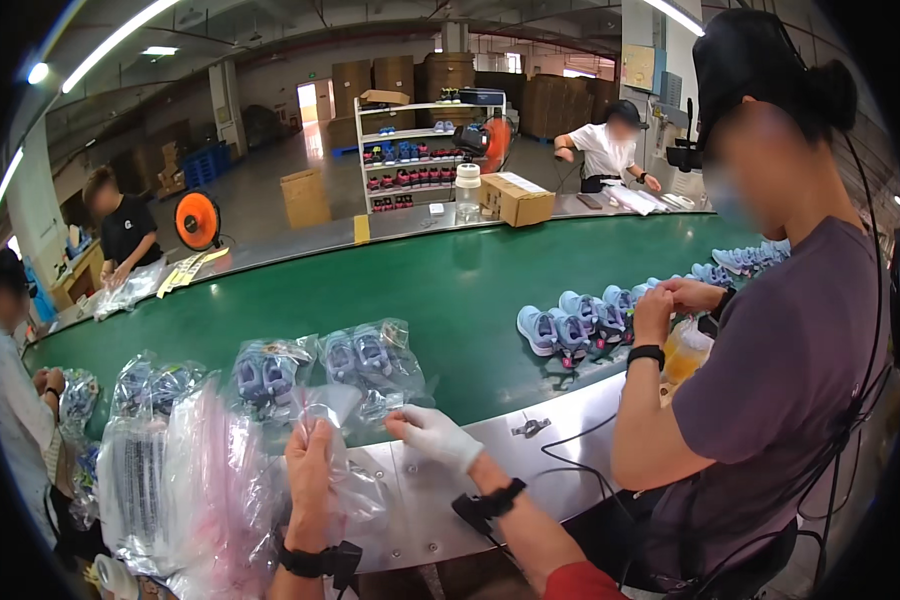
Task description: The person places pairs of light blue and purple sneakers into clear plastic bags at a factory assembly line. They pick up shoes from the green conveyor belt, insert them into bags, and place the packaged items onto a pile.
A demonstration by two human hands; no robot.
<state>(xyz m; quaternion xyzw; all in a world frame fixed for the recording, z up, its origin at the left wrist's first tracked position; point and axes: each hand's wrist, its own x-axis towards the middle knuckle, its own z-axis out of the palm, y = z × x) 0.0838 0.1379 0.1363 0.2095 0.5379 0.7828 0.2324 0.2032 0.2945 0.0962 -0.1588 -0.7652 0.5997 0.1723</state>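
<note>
My left hand is bare and closed on a clear plastic bag, which hangs beside the metal edge of the belt. To its right, my right hand wears a white glove. Its fingers are pinched together near the bag; what they hold, if anything, is too small to make out. Just beyond my hands lie a bagged pair of blue sneakers and another bagged pair. A stack of flat clear bags lies to the left of my left hand.
A green conveyor belt runs across. Unbagged sneakers line its right side, beside a co-worker close on my right. Others work at the left and across the belt. A cardboard box stands on the far edge; black cables trail nearby.
</note>
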